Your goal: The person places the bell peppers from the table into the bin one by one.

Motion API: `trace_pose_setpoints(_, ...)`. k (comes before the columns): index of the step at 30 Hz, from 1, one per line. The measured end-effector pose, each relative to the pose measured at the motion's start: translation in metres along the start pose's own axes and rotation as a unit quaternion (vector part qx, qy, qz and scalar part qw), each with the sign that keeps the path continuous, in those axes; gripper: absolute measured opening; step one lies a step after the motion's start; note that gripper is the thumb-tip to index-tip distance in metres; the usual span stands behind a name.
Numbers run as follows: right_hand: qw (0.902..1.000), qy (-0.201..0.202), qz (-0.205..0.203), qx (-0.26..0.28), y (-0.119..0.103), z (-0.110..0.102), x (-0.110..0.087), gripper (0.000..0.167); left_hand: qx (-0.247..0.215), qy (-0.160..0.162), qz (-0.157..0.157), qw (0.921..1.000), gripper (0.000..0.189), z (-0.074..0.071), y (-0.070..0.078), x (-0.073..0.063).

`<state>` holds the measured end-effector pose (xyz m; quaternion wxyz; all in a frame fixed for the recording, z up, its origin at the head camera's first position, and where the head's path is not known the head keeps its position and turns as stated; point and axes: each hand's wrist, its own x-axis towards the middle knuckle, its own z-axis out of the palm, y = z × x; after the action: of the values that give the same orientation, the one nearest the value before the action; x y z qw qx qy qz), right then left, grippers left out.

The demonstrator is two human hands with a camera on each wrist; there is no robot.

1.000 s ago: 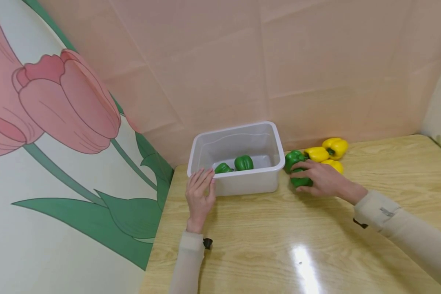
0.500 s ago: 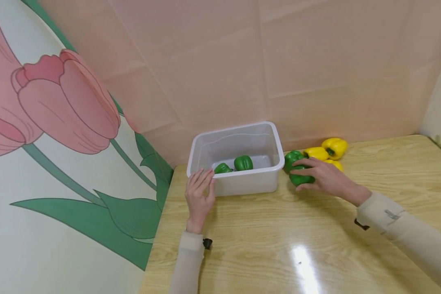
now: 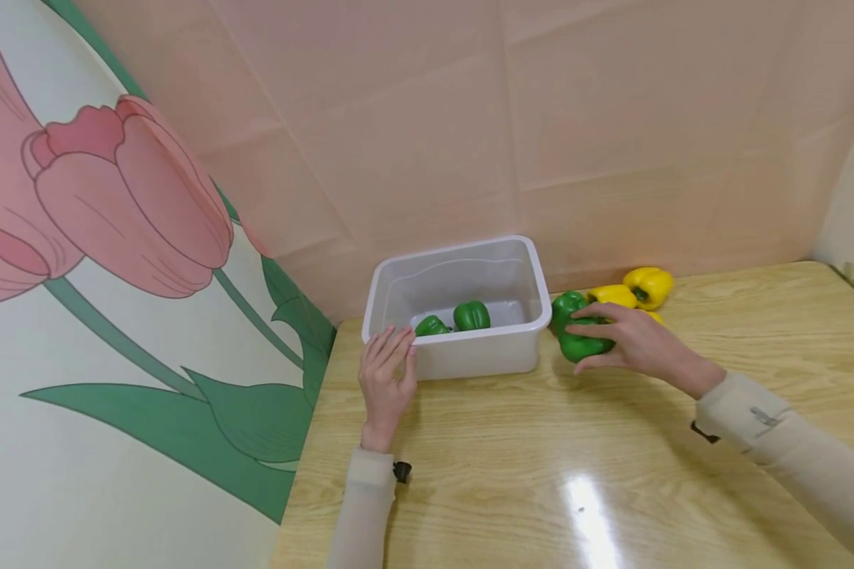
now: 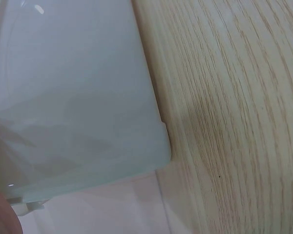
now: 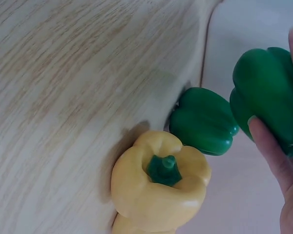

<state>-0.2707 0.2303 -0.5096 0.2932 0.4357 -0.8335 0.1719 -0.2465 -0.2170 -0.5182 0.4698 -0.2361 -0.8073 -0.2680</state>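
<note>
A green bell pepper (image 3: 583,348) is in my right hand (image 3: 643,344), between the thumb and fingers. The right wrist view shows this held pepper (image 5: 266,90) with fingers on either side. Just behind it, by the bin's right side, is a second green bell pepper (image 3: 565,305). My left hand (image 3: 385,391) rests its fairly straight fingers at the near left rim of a white plastic bin (image 3: 476,359). Inside the bin lie two green bell peppers, one whole in view (image 3: 472,315) and one partly hidden (image 3: 432,325) behind the front wall.
Yellow bell peppers (image 3: 649,286) sit beyond my right hand, one of them mostly covered by it. A pink cloth (image 3: 427,142) hangs behind the wooden table (image 3: 498,474). On the left stands a wall with painted tulips (image 3: 135,197).
My right hand has shifted slightly to the right around the green bell pepper, which now shows more between the fingers and thumb. The left hand and the bin have stayed put.
</note>
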Motion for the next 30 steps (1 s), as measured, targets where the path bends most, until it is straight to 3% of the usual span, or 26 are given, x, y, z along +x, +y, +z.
trace_pose_setpoints(7,0.998,0.046,-0.043,-0.005,-0.004,-0.005,0.007,0.081,-0.003,-0.004,-0.003,1.0,0.024,-0.002,0.001,0.0)
trace_pose_setpoints(22,0.9882,0.103,-0.112,0.019,-0.017,-0.023,0.027,0.061,-0.001,-0.001,-0.004,1.0,0.024,-0.001,0.001,0.002)
trace_pose_setpoints(30,0.9815,0.139,-0.125,0.04,-0.026,-0.031,0.041,0.056,0.001,-0.002,-0.006,1.0,0.024,-0.001,0.001,0.002)
